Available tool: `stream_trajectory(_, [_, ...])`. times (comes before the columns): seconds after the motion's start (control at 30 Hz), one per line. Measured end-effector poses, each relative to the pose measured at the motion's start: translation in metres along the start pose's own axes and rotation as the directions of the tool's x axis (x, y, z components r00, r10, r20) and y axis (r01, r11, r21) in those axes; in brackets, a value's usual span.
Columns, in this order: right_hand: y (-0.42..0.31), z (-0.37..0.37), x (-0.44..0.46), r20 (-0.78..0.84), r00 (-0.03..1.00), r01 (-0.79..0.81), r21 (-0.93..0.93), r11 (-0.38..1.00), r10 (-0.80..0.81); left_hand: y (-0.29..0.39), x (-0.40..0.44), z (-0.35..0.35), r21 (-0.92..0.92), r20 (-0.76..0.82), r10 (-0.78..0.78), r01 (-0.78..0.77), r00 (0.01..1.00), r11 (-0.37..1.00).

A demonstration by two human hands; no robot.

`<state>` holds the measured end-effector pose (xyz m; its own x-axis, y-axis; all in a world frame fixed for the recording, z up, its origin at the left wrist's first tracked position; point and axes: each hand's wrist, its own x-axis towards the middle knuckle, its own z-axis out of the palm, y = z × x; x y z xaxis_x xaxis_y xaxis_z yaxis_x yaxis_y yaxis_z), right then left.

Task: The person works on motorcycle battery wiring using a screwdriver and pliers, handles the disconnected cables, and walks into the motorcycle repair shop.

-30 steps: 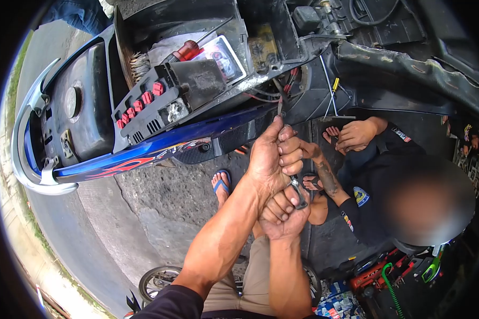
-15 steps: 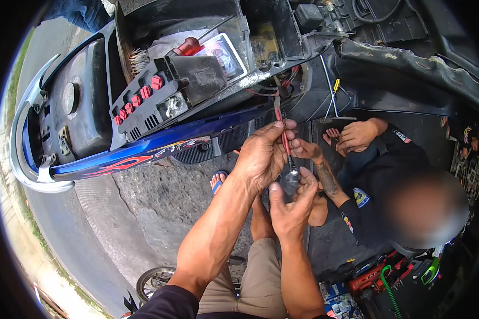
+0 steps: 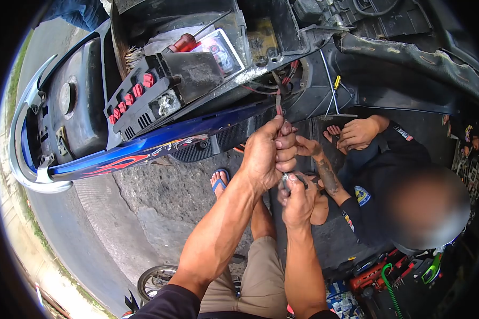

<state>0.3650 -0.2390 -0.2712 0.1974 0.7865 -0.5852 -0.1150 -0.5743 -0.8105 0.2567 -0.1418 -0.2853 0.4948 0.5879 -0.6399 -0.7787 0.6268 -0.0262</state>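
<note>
A red cable (image 3: 279, 102) comes down out of the opening under the motorcycle's storage box, and my left hand (image 3: 269, 151) is closed in a fist around it. Just below, my right hand (image 3: 297, 199) is closed on a small dark piece (image 3: 287, 179) at the cable's lower end; the fingers hide most of it. The two hands almost touch. Beside them is the blue side panel (image 3: 159, 146) of the motorcycle.
At the right a person in a dark shirt (image 3: 378, 175) sits close, one hand (image 3: 310, 149) near my left hand. A red-handled screwdriver (image 3: 184, 42) lies in the storage box (image 3: 218, 40). Tools (image 3: 375, 276) lie at the lower right. A yellow-handled tool (image 3: 336, 83) leans by the bodywork.
My left hand has closed round the red cable, which lay exposed between open fingers half a second ago. My right hand has moved up and closed on the dark piece.
</note>
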Motion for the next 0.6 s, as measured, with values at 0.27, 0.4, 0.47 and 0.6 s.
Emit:
stream_trajectory(0.27, [0.037,0.012,-0.069,0.591,0.803,-0.595,0.803,-0.04,-0.077,0.018,0.021,-0.017,-0.429,0.175,-0.032,0.105,0.984,0.897])
stream_trajectory(0.4, [0.068,-0.005,-0.099,0.474,0.826,-0.552,0.789,0.271,0.303,0.001,0.027,-0.013,-0.327,0.129,0.048,-0.003,0.99,0.945])
stream_trajectory(0.47, [0.083,-0.021,-0.079,0.185,0.81,-0.512,0.687,0.515,0.557,0.0,0.024,-0.018,-0.446,0.239,0.081,0.035,0.968,0.894])
stream_trajectory(0.6, [0.128,-0.054,-0.019,-0.02,0.926,-0.376,0.02,0.927,0.376,0.0,0.022,-0.016,-0.431,0.273,0.099,0.03,0.957,0.902])
